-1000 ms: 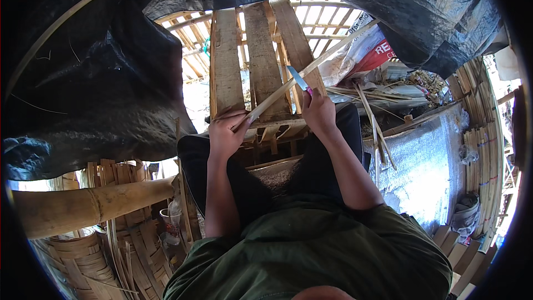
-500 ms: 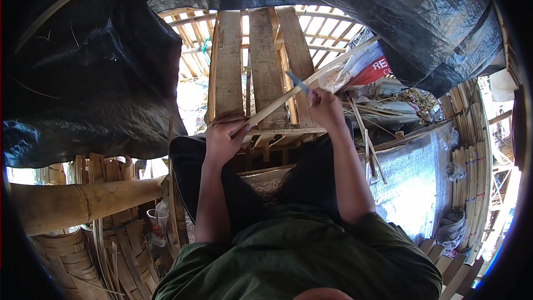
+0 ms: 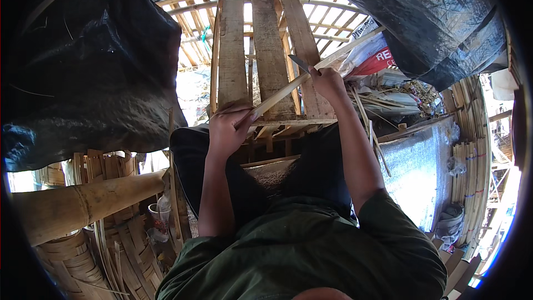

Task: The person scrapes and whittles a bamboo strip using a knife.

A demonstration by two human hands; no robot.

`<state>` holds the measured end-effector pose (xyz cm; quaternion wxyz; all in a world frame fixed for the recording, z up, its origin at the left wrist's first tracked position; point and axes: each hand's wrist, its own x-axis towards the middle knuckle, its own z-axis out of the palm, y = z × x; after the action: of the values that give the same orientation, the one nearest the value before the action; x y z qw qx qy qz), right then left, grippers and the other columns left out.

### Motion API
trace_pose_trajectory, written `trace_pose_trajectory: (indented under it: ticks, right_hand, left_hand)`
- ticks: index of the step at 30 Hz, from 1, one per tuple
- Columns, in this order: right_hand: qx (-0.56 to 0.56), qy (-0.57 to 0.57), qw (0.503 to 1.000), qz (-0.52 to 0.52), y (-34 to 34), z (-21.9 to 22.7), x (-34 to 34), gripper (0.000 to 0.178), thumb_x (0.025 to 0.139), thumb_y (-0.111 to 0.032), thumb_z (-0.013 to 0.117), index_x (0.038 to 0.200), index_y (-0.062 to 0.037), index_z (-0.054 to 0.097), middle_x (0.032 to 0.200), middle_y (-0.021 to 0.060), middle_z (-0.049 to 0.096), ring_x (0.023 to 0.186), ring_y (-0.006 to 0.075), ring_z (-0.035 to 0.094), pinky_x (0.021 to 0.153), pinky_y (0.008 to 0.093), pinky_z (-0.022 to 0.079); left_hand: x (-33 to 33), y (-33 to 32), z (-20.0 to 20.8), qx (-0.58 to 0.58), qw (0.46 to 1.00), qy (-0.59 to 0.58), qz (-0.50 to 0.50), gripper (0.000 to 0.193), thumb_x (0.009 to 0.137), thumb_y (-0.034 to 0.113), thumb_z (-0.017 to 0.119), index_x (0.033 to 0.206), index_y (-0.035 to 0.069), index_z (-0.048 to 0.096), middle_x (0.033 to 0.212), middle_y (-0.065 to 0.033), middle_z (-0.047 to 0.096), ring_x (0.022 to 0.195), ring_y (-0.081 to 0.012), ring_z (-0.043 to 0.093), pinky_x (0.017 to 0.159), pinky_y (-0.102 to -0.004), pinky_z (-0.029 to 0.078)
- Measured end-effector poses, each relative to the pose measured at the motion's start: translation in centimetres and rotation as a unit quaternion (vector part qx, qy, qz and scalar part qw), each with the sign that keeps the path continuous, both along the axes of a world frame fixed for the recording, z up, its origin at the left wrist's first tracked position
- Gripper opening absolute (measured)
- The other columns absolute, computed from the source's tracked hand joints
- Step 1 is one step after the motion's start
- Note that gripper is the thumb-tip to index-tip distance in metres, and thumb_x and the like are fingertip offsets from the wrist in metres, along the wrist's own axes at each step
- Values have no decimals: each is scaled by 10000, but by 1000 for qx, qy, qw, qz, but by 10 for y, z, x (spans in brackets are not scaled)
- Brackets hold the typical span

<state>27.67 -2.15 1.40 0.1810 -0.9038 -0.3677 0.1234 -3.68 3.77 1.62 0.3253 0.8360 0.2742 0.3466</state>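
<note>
A long pale bamboo strip (image 3: 277, 95) lies slantwise over a slatted wooden bench (image 3: 232, 50), running from near left to far right. My left hand (image 3: 229, 129) is closed around its near end at the bench's front edge. In my right hand (image 3: 326, 82) is a knife (image 3: 298, 63), its blade pointing up and left across the strip. The knife's handle is hidden in my fingers. The blade is at the strip's far half; whether its edge touches the wood I cannot tell.
Black plastic sheeting (image 3: 94, 78) hangs at left and overhead. A thick bamboo pole (image 3: 89, 203) juts in at left above woven bamboo (image 3: 72, 258). Thin offcuts (image 3: 369, 133) lean right of my arm, near a silvery sheet (image 3: 413, 172) and stacked bamboo strips (image 3: 471, 178).
My right hand and the knife have moved farther away along the strip, up and slightly right. My left hand still holds the near end, and the whole view has shifted a little.
</note>
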Motion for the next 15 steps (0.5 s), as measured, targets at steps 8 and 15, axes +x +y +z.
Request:
trace_pose_trajectory:
  ticks: [8, 15]
  right_hand:
    - [9, -6, 1000, 19, 1, -1, -1, 611, 1023, -500, 490, 890, 47, 728, 841, 317, 689, 884, 483, 692, 827, 534, 530]
    - [0, 31, 999, 42, 0, 8, -2, 615, 1033, -502, 466, 943, 51, 722, 852, 306, 695, 865, 467, 696, 823, 526, 525]
  left_hand:
    - [1, 1, -1, 22, 1000, -6, 4, 86, 844, 108, 767, 884, 32, 760, 977, -80, 763, 961, -284, 725, 835, -393, 571]
    - [0, 0, -1, 4, 1000, 5, 15, 96, 851, 122, 769, 899, 39, 767, 961, -75, 765, 958, -283, 726, 836, -390, 567]
